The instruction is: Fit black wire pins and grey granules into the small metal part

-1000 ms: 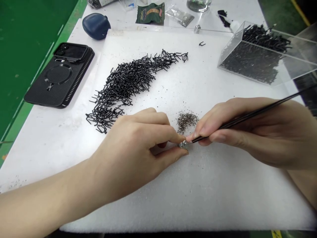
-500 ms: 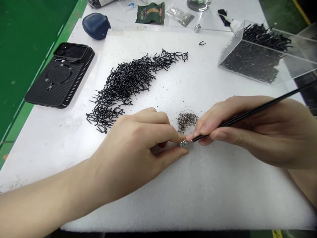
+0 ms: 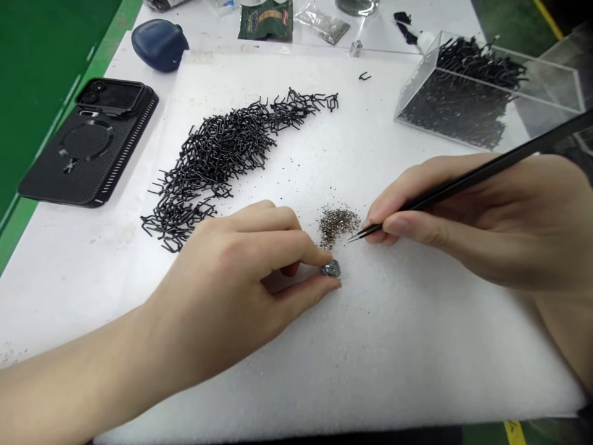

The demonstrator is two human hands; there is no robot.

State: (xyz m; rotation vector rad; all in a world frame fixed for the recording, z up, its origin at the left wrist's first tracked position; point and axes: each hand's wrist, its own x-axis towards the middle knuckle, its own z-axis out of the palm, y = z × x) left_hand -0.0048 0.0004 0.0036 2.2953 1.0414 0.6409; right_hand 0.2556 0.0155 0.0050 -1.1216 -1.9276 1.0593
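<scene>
One small, rounded, silvery metal piece is pinched in the nearly closed left hand, just left of slim, black, pointed tweezers gripped aslant in the closed right hand.

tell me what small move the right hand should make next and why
Probably bring the slim black pointed tweezers in the right hand to one loose grain of the small brown glittery heap: their tips look slightly apart, with nothing visible between them, and point toward the heap's near edge, while the left hand pinches the small round silvery piece.
</scene>
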